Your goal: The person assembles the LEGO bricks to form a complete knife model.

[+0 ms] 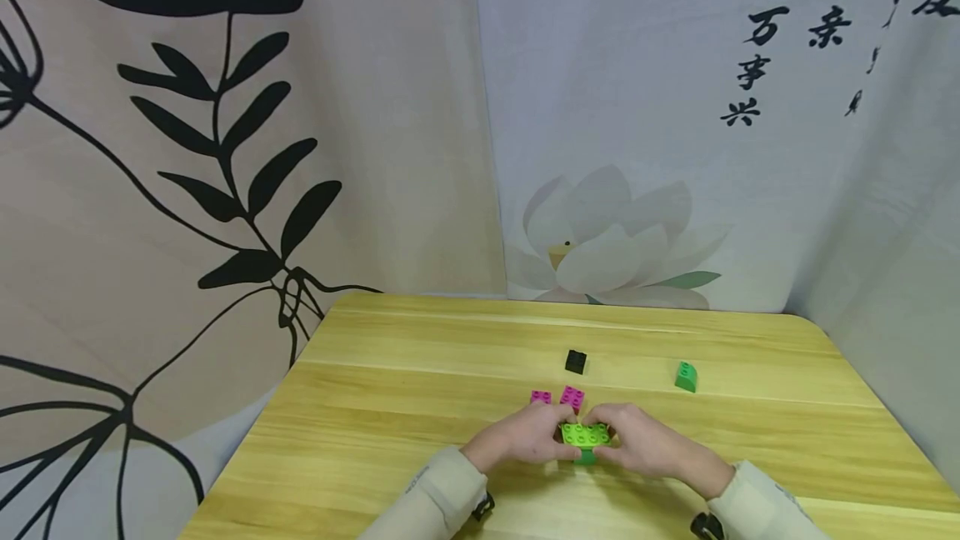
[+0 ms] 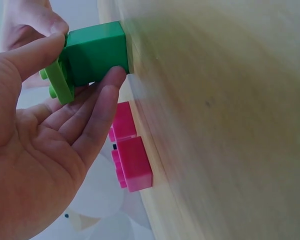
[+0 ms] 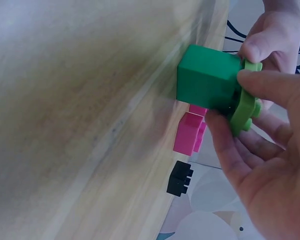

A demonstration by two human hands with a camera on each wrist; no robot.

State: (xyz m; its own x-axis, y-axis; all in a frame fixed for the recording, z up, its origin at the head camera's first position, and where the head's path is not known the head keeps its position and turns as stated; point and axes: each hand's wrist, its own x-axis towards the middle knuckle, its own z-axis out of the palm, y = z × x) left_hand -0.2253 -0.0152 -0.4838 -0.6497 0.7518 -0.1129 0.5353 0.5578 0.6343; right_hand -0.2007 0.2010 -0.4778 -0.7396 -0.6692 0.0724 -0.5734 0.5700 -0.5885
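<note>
Between left hand and right hand, a lime plate pinched, held atop a green block, two pink bricks set just beyond on the surface, black brick placed behind, small green brick farther right.

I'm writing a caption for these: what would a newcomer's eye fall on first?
Probably the lime-green plate at the top of a darker green block, both held between the left hand and right hand at the table. Next, perhaps, the bold black plant print on the backdrop, at the head view's left.
</note>
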